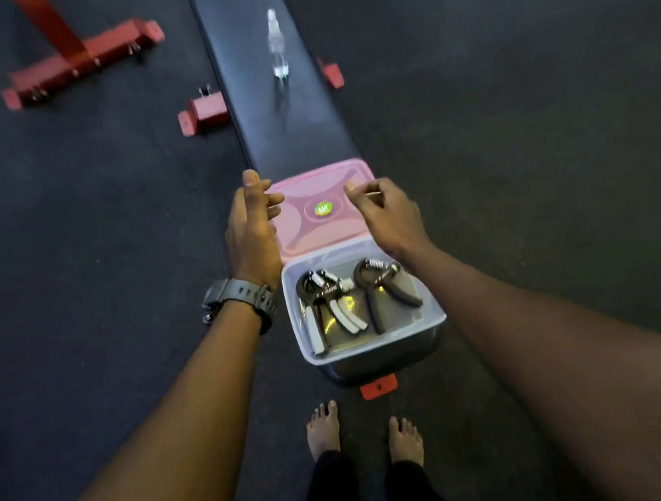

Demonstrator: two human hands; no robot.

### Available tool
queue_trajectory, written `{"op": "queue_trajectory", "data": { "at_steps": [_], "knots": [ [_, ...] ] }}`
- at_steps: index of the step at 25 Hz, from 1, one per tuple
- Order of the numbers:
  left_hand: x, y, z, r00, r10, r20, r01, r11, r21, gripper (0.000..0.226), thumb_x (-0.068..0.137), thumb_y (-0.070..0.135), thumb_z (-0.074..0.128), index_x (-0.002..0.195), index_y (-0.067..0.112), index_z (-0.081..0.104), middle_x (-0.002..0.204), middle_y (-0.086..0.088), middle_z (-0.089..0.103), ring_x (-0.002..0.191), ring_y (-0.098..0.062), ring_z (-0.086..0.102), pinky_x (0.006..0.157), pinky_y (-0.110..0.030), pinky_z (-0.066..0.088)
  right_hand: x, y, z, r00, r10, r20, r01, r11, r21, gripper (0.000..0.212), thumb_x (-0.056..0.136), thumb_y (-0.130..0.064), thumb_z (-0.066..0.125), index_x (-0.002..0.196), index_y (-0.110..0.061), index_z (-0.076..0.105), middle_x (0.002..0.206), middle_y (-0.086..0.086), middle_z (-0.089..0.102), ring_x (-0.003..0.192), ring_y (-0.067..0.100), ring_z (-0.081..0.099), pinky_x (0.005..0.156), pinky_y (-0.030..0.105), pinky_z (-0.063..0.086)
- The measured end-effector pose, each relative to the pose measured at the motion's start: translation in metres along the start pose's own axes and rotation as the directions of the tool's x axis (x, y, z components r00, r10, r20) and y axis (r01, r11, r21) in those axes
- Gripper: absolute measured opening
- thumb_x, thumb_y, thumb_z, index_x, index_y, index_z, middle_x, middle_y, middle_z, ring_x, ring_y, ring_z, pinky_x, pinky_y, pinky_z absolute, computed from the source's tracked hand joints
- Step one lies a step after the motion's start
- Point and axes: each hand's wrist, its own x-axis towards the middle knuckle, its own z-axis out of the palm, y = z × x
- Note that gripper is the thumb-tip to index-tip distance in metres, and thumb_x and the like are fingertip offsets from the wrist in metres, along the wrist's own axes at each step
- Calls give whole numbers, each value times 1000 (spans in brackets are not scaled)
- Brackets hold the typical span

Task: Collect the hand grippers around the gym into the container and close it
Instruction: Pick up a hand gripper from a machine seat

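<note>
Pink lid on bench; L hand & R hand grips released, empty.

My left hand covers the left edge of the pink lid; contact cannot be confirmed. My right hand hides the container's far right corner. The lid's green sticker is illegible. The bottle mid-bench is blurred.

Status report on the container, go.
Left hand and right hand open, empty, at the pink lid. Hand grippers in the clear container, uncovered. Water bottle far off, nothing blocking.
</note>
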Motion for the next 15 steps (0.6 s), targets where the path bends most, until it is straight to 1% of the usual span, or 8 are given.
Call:
{"op": "queue_trajectory", "data": {
  "at_steps": [2,4,6,7,9,11,12,15],
  "knots": [
    [-3,57,4,996,84,7,-84,996,-24,73,70,83,32,105,27,62,111,-7,70,100,-19,65,98,-46,49,8,-58,-39,999,-31,-37,34,996,82,46,88,-68,56,98,-25,67,105,0,73,100,21,67,95,38,51],
    [-9,120,9,984,180,20,-178,983,-53,75,69,83,32,107,26,62,112,-7,69,100,-19,64,96,-44,48,9,-120,-84,992,-93,-82,103,987,124,58,74,-84,46,89,-31,63,104,-4,71,101,20,67,101,49,52],
    [-18,186,16,963,266,32,-262,961,-91,79,67,83,32,110,24,61,110,-6,68,99,-19,62,91,-40,46,2,-179,-131,974,-186,-128,205,966,157,63,68,-89,40,88,-33,61,102,-7,69,107,25,67,103,52,51],
    [-22,215,19,950,311,35,-306,946,-103,79,67,83,32,111,23,60,108,-5,68,99,-19,62,89,-38,45,-3,-206,-152,962,-225,-156,252,951,181,64,69,-90,40,89,-33,61,97,-9,68,103,24,66,101,52,51],
    [-39,277,25,908,416,43,-409,904,-124,74,69,83,33,109,27,61,107,-1,68,102,-19,63,90,-38,45,-26,-263,-197,927,-311,-207,359,897,257,59,74,-85,43,88,-30,60,88,-9,63,88,18,60,88,49,50],
    [-57,328,31,852,521,51,-513,850,-123,69,72,83,31,107,31,60,111,-1,68,108,-22,64,94,-41,48,-50,-305,-235,894,-378,-243,440,845,304,50,79,-75,44,88,-28,58,85,-6,58,83,17,54,78,42,45],
    [-66,349,35,825,563,53,-554,823,-126,69,72,83,30,108,32,60,112,-1,68,111,-24,64,96,-42,48,-59,-320,-251,876,-408,-256,474,825,309,48,80,-74,43,89,-29,57,86,-5,58,84,18,54,79,41,45],
    [-92,392,47,774,630,58,-619,773,-140,68,73,83,27,107,34,60,112,-1,68,114,-26,64,99,-44,49,-79,-338,-285,837,-470,-281,541,790,290,43,89,-72,40,91,-32,56,90,-5,60,91,19,57,89,46,52]
  ]
}}
